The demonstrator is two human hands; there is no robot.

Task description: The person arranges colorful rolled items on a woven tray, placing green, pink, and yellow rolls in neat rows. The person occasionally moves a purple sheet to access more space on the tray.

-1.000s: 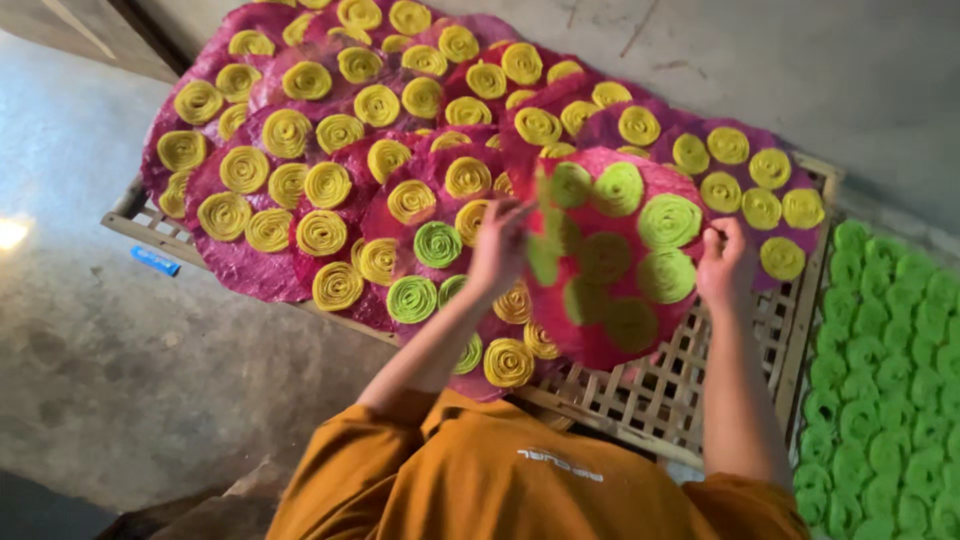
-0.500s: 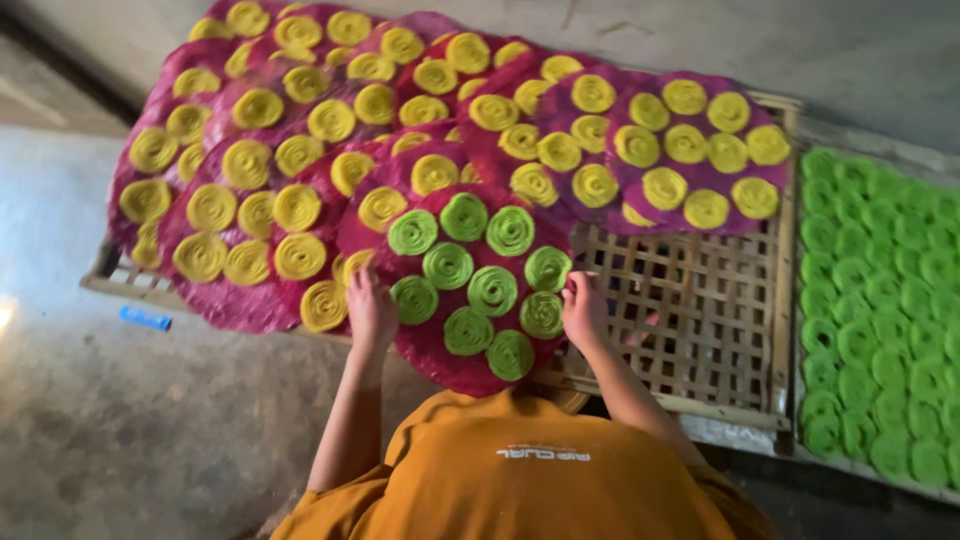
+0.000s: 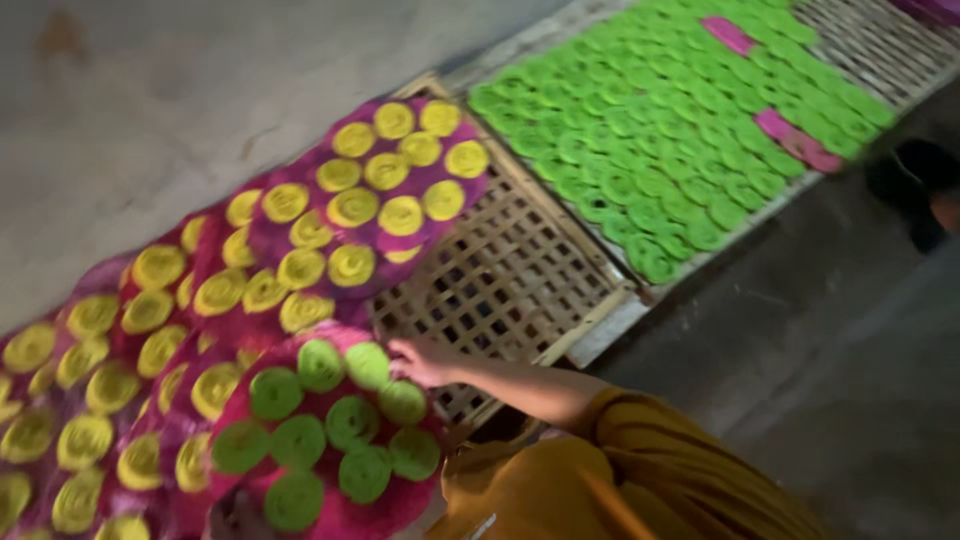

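The right hand (image 3: 420, 360) rests with fingers loosely spread on the upper right edge of a round pink mat (image 3: 330, 440), touching it beside its green spiral coils (image 3: 350, 420) rather than gripping. The left hand is out of sight, so its state cannot be told. Just beyond the fingers lies a bare woven bamboo rack (image 3: 510, 280). To the hand's left, overlapping pink mats carry yellow coils (image 3: 290, 270). Farther right, a second rack (image 3: 690, 130) holds many green coils.
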